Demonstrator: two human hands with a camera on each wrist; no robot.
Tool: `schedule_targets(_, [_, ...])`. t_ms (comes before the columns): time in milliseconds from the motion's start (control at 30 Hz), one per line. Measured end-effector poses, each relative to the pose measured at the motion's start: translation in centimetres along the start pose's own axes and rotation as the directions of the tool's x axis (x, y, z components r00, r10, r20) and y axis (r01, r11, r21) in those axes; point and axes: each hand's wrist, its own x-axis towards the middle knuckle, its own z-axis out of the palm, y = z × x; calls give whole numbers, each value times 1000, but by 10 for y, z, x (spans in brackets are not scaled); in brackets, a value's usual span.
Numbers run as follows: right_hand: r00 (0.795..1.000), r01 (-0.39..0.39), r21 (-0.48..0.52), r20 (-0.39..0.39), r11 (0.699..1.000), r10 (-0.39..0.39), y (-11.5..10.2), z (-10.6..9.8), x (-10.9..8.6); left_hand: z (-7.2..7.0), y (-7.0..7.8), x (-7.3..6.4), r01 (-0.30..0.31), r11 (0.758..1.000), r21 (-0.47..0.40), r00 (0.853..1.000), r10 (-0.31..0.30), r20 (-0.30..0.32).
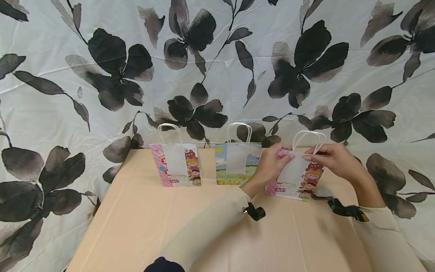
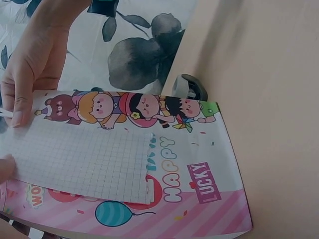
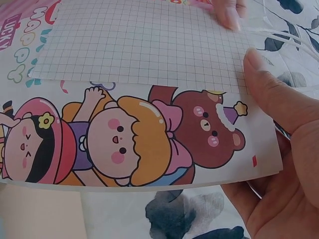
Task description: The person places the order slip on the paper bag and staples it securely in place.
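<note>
Toward the right of the table, a small pink and white paper gift bag [image 1: 310, 180] with cartoon characters and white handles stands slightly tilted. A sheet of white grid paper [image 2: 94, 162] hangs over its front from the top edge. My left hand [image 1: 272, 164] pinches the bag's upper left edge together with the paper. At the upper right edge, the thumb and fingers of my right hand [image 1: 334, 160] grip the bag close to the handle. In the right wrist view the right thumb lies on the front near the paper's corner, with fingers behind the bag.
Left of it stand a blue and green gift bag [image 1: 221, 175] and another pink one [image 1: 159, 166], each with white paper over its front. Behind the held bag's right side lies a grey and black curved object [image 2: 192, 87]. A floral cloth [image 1: 238, 75] hangs behind the table.
</note>
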Motion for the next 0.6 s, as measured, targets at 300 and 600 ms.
schedule_targets(300, [999,41,105,-30,994,-38,19,-5,-13,-1,-1,0,9,1000,7,1000,-9,-1])
schedule_targets(600, [995,-56,194,-73,979,72,68,-3,-36,-5,-2,1,-38,999,-12,998,39,53])
